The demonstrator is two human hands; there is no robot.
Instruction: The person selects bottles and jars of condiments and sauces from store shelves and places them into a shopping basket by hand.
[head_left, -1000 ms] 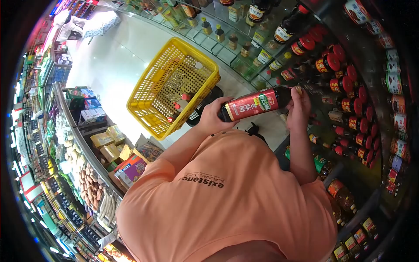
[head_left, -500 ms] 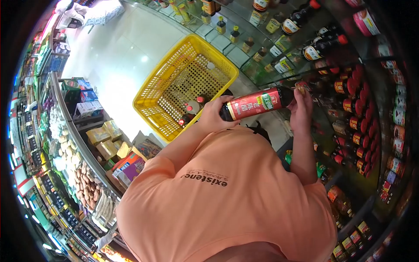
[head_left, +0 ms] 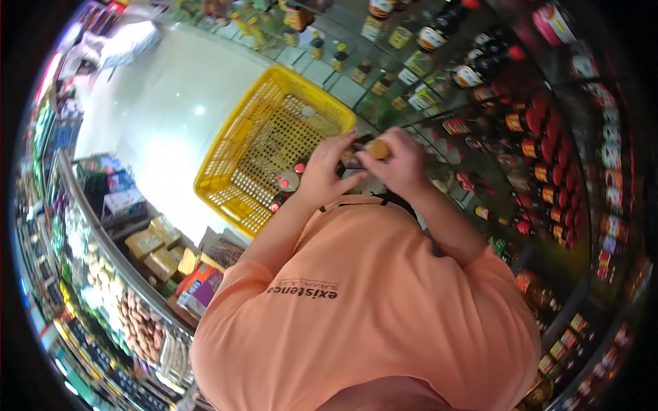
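Observation:
A dark vinegar bottle (head_left: 352, 163), whose red label no longer shows, is between my hands with its gold cap (head_left: 378, 149) toward me. My right hand (head_left: 399, 163) is closed around its cap end. My left hand (head_left: 327, 170), thumb and fingers apart around the dark body, seems to grip its lower part; the contact is partly hidden and blurred. Just left of them stands a yellow perforated basket (head_left: 209, 154). Several bottles lie or stand in its near corner, among them one with a red cap (head_left: 299, 168) and a pale round top (head_left: 288, 181).
Glass shelves on the right carry sauce bottles (head_left: 473, 74) and red-lidded jars (head_left: 541, 147). On the left, a display counter holds brown produce (head_left: 140, 325), with boxes (head_left: 199, 288) beside it. Pale floor tiles (head_left: 171, 89) stretch behind the basket.
The bottle has swung from lying sideways, label showing, to pointing its cap at me. My right hand has moved left, close to my left hand. The whole view has shifted slightly.

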